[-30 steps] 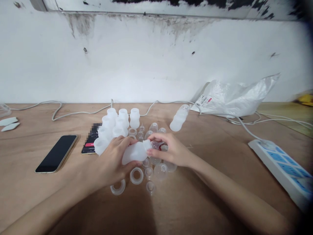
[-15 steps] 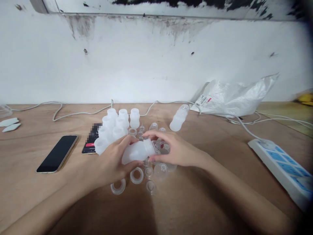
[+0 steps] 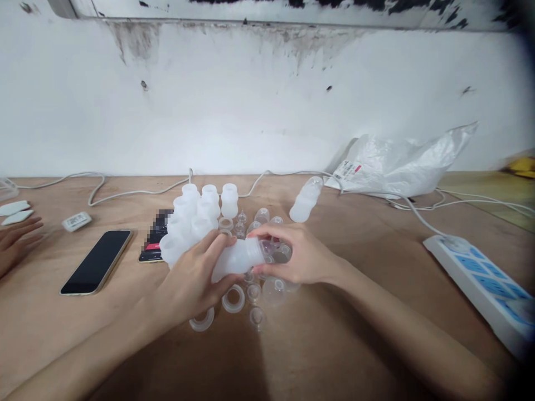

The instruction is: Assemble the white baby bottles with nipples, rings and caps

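A frosted baby bottle (image 3: 234, 259) lies tilted on its side in my left hand (image 3: 195, 266), its mouth towards the right. My right hand (image 3: 295, 255) has thumb and fingers closed round the clear collar ring (image 3: 256, 252) at the bottle's mouth. A clear teat (image 3: 271, 247) sticks out of that ring, partly behind my fingers. Below the bottle lie loose collar rings (image 3: 233, 299) and small clear teats (image 3: 257, 318). Several open frosted bottles (image 3: 196, 209) stand in rows beyond my left hand.
A capped bottle (image 3: 306, 200) stands at the back. Left are a black phone (image 3: 97, 262), a second phone (image 3: 151, 255), a small white box (image 3: 77, 221) and another person's hand (image 3: 19, 242). Right are a plastic bag (image 3: 393, 167), a power strip (image 3: 480, 289) and white cables (image 3: 371, 194).
Another person's hand has come in at the left edge, and a small white box now lies near the phone. The bottle in my hands has levelled slightly, with both hands still on it.
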Motion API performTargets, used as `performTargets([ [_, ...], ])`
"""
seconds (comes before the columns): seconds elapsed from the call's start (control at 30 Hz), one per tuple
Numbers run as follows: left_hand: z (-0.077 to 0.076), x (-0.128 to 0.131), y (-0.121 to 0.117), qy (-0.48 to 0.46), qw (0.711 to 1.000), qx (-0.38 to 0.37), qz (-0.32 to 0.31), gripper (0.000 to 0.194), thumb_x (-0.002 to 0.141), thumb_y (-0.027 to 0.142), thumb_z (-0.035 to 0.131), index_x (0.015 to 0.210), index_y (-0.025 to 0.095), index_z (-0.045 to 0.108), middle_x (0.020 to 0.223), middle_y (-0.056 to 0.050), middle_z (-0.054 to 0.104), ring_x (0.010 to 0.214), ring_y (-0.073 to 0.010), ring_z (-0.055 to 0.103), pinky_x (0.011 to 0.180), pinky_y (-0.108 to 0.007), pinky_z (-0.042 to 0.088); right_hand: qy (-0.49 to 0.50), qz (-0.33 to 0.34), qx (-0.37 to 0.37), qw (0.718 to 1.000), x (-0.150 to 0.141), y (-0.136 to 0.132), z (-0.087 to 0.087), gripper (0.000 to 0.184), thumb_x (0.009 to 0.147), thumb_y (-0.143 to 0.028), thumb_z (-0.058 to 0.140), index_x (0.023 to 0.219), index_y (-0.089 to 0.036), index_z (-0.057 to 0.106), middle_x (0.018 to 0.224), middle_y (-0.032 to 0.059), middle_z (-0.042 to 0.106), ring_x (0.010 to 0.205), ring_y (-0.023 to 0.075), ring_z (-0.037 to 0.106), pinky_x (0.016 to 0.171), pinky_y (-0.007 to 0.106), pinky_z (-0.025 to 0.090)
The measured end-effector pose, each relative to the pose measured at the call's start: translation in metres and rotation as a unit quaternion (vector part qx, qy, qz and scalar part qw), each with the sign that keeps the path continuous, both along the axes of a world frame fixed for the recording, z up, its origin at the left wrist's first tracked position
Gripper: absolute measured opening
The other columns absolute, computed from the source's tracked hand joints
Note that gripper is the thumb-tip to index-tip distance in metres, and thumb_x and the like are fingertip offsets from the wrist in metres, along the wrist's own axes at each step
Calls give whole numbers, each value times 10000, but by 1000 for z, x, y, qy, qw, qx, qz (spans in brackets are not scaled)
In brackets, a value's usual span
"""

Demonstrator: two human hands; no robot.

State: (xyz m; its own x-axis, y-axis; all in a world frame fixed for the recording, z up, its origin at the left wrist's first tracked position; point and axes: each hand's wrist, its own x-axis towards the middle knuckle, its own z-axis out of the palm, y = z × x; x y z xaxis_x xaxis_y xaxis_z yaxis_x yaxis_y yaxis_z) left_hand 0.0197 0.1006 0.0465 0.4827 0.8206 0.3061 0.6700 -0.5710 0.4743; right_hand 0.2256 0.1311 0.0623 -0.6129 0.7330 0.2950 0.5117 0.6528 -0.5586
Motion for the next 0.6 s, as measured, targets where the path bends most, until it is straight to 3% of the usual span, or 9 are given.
performTargets([
  [0.07, 1, 1, 1, 0, 1000, 11, 1, 324, 777, 254, 555, 1046, 207, 381, 990, -52, 522, 860, -200, 556, 672, -302, 450, -7, -12, -14, 1000, 0, 1, 3, 389, 690, -425, 631, 1009, -220, 543, 923, 20, 636, 770, 150, 572, 682, 269, 424],
  [0.2, 2, 2, 1, 15, 999, -22, 24, 322, 775, 287, 553, 1033, 199, 381, 980, -60, 551, 861, -220, 557, 661, -322, 447, -108, -56, -68, 990, 11, 4, 14, 613, 640, -504, 643, 1162, -261, 433, 916, 14, 629, 769, 179, 572, 647, 289, 417],
  [0.37, 1, 2, 1, 7, 998, -35, 57, 294, 786, 344, 532, 994, 185, 398, 940, -70, 558, 886, -241, 535, 700, -365, 434, -261, -48, -80, 961, 29, 3, 23, 218, 737, -408, 586, 820, -207, 572, 717, 8, 633, 631, 166, 566, 541, 265, 376],
  [0.47, 2, 2, 2, 1, 995, -69, 68, 292, 786, 363, 526, 982, 182, 407, 889, -59, 568, 845, -230, 550, 670, -349, 441, -314, -39, -37, 948, 25, -4, 20, 199, 720, -400, 614, 757, -205, 592, 722, 23, 641, 638, 194, 583, 532, 279, 372],
  [0.6, 4, 2, 2, -2, 995, -61, 73, 314, 782, 378, 526, 994, 180, 406, 884, -62, 578, 837, -228, 564, 646, -335, 448, -358, -7, -4, 934, 11, -15, 13, 141, 704, -292, 647, 795, -190, 612, 791, 56, 647, 731, 254, 612, 566, 313, 400],
])
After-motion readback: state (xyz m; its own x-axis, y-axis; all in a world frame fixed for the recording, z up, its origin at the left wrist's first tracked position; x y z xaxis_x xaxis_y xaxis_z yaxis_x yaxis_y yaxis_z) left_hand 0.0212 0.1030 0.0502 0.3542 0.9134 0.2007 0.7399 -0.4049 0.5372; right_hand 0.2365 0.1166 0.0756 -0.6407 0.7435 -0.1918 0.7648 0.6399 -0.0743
